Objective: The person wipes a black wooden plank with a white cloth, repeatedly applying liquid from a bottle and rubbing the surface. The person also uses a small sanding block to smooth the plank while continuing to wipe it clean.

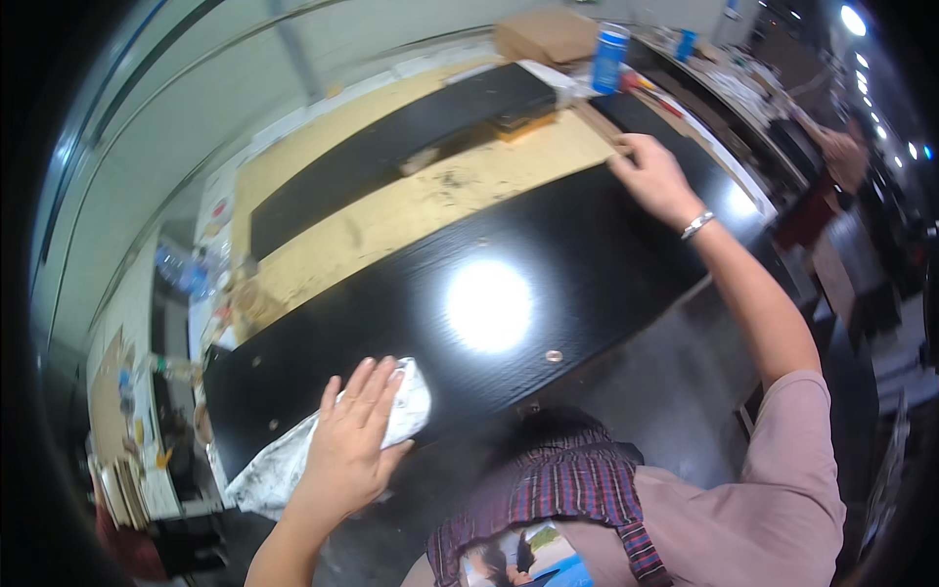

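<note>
A long glossy black panel (381, 323) lies slantwise in front of me, with small round fittings or holes in its face and a bright lamp reflection. At its near left end my left hand (357, 435) lies flat, fingers stretched, on a white cloth with dark stains (284, 465). The cloth hangs over the panel's near edge. Over at the panel's far right edge is my right hand (660, 181), its fingers bent around the edge. The undersides of those fingers are hidden.
Behind lies a second black panel (391, 137), raised on small blocks over a smudged yellowish board (342, 235). A blue can (608, 59) and a brown cardboard box (546, 37) stand at the back. Plastic bottles (186, 269) sit at the left. Another person (831, 176) is at the right.
</note>
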`<state>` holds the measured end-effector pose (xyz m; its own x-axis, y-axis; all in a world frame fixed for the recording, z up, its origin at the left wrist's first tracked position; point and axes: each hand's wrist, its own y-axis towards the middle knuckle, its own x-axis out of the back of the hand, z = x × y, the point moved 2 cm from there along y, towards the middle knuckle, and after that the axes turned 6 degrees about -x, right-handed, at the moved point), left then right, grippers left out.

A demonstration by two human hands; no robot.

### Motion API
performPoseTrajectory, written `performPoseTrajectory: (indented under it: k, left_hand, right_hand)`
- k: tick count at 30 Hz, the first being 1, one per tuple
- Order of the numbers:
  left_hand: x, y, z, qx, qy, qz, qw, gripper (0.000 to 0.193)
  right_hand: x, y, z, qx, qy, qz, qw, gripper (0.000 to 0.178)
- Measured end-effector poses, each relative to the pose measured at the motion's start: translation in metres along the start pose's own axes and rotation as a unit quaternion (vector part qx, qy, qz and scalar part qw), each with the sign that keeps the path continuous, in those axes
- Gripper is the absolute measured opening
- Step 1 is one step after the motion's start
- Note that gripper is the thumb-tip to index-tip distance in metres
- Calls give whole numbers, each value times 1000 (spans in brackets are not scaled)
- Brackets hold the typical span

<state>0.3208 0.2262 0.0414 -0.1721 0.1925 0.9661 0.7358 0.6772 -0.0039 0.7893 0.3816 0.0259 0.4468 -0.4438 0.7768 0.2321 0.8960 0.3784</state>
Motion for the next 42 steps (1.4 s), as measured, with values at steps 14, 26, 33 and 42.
performPoseTrajectory:
  k: [14, 26, 33, 42]
  left_hand:
    - [-38, 231, -100, -134, -10, 56, 989, 78]
    - [-65, 399, -178, -169, -18, 70, 983, 75]
    - [-74, 499, -169, -103, 6, -56, 993, 63]
    - [-73, 471, -164, -144, -8, -54, 988, 67]
  right_hand:
    - [123, -69, -245, -229, 55, 2, 972, 51]
    - [89, -105, -254, -195, 303, -252, 898, 22]
    - [84, -101, -243, -155, 354, -282, 878, 28]
    - [78, -98, -256, -90, 367, -308, 873, 28]
